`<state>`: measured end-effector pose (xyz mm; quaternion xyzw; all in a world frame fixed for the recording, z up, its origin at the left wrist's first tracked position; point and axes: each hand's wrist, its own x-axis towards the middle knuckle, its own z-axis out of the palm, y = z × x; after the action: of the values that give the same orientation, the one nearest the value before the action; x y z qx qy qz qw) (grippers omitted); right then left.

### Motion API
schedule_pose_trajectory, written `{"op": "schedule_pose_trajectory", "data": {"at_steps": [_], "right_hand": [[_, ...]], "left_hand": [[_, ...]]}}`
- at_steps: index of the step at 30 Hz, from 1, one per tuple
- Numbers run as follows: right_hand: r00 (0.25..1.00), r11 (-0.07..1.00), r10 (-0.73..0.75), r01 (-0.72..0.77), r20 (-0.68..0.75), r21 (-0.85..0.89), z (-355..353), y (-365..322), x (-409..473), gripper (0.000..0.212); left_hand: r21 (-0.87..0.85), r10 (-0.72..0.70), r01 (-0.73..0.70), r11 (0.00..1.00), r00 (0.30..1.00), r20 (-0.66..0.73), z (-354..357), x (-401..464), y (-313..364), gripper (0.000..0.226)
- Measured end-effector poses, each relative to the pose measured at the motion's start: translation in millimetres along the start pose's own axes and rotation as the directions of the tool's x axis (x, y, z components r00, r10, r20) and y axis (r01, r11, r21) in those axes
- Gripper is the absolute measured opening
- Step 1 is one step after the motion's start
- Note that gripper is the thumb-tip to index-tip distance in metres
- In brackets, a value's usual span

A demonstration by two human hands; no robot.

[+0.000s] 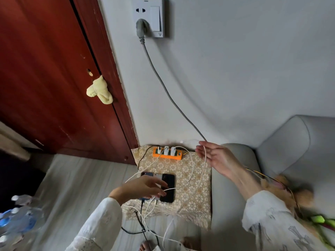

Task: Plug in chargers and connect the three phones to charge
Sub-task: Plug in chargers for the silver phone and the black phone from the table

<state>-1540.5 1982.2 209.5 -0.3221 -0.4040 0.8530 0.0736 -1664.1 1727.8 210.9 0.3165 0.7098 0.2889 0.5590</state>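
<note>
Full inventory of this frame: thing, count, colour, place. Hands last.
power strip: 1, orange, back of the mat by the wall
chargers: 3, white, plugged into the strip
phones: 3, side by side on the mat, rightmost black
mat: 1, gold floral, on the floor
wall socket: 1, white, top, grey plug in it
grey cord: 1, runs down the wall
door: 1, red-brown, left
cloth: 1, yellow, on the door
sofa: 1, grey, right
bottles: several, clear, lower left
left hand: over the phones, white cable across its fingers
right hand: open, white cable draped over it
</note>
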Motion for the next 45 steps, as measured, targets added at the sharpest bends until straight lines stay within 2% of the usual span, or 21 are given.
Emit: {"op": "schedule_pose_trajectory", "data": {"at_steps": [2,3,6,9,12,16,20,25,27,29,31,34,36,38,41,43,45], "right_hand": [[0.996,0.995,0.082,-0.084,0.040,0.054,-4.1,16.9,2.3,0.024],[0.993,0.993,0.117,-0.118,0.031,0.027,-6.0,27.5,4.0,0.018],[0.978,0.969,0.181,-0.195,-0.100,-0.152,-16.6,59.4,13.0,0.007],[0.960,0.945,0.195,-0.238,-0.200,-0.223,-29.4,87.3,27.1,0.006],[0.933,0.932,0.297,-0.330,-0.203,-0.150,-42.2,114.9,47.3,0.016],[0.878,0.884,0.463,-0.468,-0.122,-0.011,-61.8,166.5,68.7,0.020],[0.853,0.871,0.491,-0.486,-0.177,0.074,-94.0,224.7,91.7,0.022],[0.860,0.869,0.462,-0.488,-0.216,-0.083,-123.2,268.6,117.7,0.029],[0.863,0.878,0.445,-0.473,-0.238,-0.071,-127.3,272.9,127.0,0.029],[0.870,0.892,0.445,-0.452,-0.214,0.013,-130.8,273.1,132.1,0.019],[0.882,0.899,0.436,-0.438,-0.176,0.032,-134.7,271.3,133.9,0.012],[0.887,0.898,0.435,-0.439,-0.156,0.014,-142.3,267.0,133.7,0.021],[0.889,0.899,0.434,-0.438,-0.149,0.005,-146.5,266.8,134.4,0.025],[0.885,0.893,0.437,-0.449,-0.164,-0.044,-148.1,270.3,135.8,0.025],[0.870,0.869,0.463,-0.483,-0.172,-0.106,-148.1,278.3,142.0,0.017],[0.880,0.863,0.434,-0.467,-0.191,-0.192,-144.9,285.5,147.9,0.017],[0.898,0.867,0.365,-0.424,-0.246,-0.262,-138.2,293.8,156.9,0.019]], "left_hand": [[-0.041,-0.033,0.029,0.999,0.996,-0.087,5.1,9.4,-13.7,0.027],[-0.065,-0.057,0.048,0.997,0.989,-0.134,6.9,15.4,-21.0,0.026],[-0.101,-0.133,0.113,0.988,0.966,-0.222,13.2,36.3,-46.5,0.026],[-0.100,-0.205,0.187,0.977,0.953,-0.221,22.7,58.5,-71.9,0.026],[-0.087,-0.240,0.225,0.970,0.934,-0.263,33.1,88.3,-101.8,0.025],[-0.059,-0.334,0.336,0.940,0.872,-0.359,59.5,126.4,-149.3,0.030],[0.017,-0.353,0.390,0.921,0.850,-0.391,82.8,172.6,-198.2,0.037],[0.116,-0.333,0.434,0.893,0.813,-0.477,94.6,241.7,-236.0,0.039],[0.196,-0.312,0.451,0.871,0.814,-0.490,107.5,251.9,-244.7,0.034],[0.194,-0.308,0.459,0.867,0.800,-0.514,119.9,252.7,-248.2,0.022],[0.080,-0.347,0.431,0.899,0.811,-0.472,133.9,248.3,-245.6,0.015],[-0.240,-0.425,0.375,0.895,0.882,-0.206,159.0,236.3,-234.1,0.016],[-0.200,-0.424,0.394,0.897,0.896,-0.134,168.9,233.4,-232.8,0.024],[-0.093,-0.423,0.414,0.905,0.864,-0.273,165.3,237.4,-234.5,0.028],[-0.130,-0.354,0.342,0.931,0.750,-0.559,143.9,251.0,-231.4,0.029],[-0.173,-0.355,0.323,0.930,0.670,-0.652,125.2,262.2,-229.3,0.032],[-0.187,-0.370,0.339,0.922,0.630,-0.682,111.4,273.3,-226.8,0.035]]}}
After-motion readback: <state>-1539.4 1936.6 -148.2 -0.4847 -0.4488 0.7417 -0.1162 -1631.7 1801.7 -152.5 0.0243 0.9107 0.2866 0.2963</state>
